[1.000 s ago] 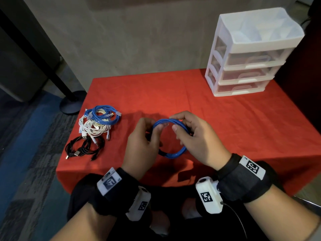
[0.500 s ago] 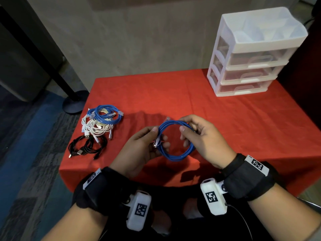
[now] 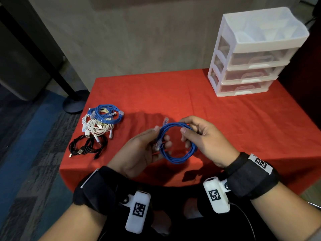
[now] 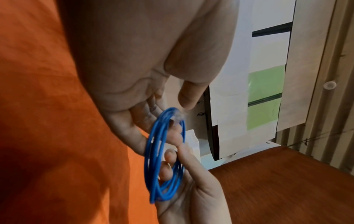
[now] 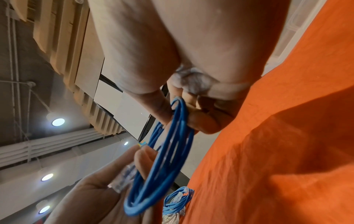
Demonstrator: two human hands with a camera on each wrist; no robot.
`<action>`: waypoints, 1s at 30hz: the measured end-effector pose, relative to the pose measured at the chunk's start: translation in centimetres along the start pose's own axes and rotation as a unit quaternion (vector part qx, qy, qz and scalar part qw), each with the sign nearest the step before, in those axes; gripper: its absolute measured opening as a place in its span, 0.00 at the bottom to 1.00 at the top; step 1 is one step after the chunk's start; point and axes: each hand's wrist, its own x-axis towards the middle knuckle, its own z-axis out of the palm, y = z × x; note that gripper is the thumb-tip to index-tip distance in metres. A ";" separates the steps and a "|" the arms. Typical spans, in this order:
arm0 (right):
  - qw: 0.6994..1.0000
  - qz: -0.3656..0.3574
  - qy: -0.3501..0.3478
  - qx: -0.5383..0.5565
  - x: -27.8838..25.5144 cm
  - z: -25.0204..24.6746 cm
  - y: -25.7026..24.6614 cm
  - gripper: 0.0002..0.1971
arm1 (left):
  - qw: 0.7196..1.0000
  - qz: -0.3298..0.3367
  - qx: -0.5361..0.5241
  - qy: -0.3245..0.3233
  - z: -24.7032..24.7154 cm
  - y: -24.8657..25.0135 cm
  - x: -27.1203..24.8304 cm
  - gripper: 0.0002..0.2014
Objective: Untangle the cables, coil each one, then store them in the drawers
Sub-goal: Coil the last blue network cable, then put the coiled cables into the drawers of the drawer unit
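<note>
A coiled blue cable hangs upright above the red tablecloth, held between both hands. My left hand lies palm up and pinches the coil's left side, with thumb in front and fingers behind. A clear plug rests against those fingers. My right hand pinches the coil's upper right between thumb and fingers. The left wrist view shows the coil edge-on with both hands' fingers through it. The right wrist view shows the coil and plug.
At the table's left lie a blue coil, white cables and black cables. A white three-drawer unit stands at the back right, with all drawers pushed in. A black stand base is on the floor.
My left hand has rolled from knuckles-up to palm-up and regripped the coil's left side. The plug end now shows against its fingers. The coil has risen slightly.
</note>
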 end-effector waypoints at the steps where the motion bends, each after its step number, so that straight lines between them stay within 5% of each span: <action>1: 1.000 0.001 0.000 -0.003 0.0 0.0 0.1 0.07 | 1.000 -0.003 0.003 -0.001 0.0 -0.1 0.1 0.15; 8: 1.000 -0.006 0.012 0.011 0.4 0.0 0.3 0.11 | 0.983 0.066 0.152 0.072 -1.0 -1.3 0.9 0.06; 14: 0.998 0.054 0.033 -0.010 0.7 -0.4 1.5 0.14 | 0.959 0.125 0.181 0.177 -4.5 1.5 1.8 0.07; 22: 0.994 0.093 0.043 -0.045 0.8 -0.3 3.8 0.06 | 0.857 0.181 0.353 0.328 -11.9 7.9 3.4 0.07; 26: 0.993 0.083 0.042 -0.078 0.9 -0.3 4.2 0.04 | 0.745 0.164 0.513 0.393 -13.9 8.4 4.0 0.12; 30: 0.993 0.099 0.040 -0.055 0.9 -0.5 4.4 0.04 | 0.694 0.167 0.577 0.397 -15.0 8.0 4.1 0.17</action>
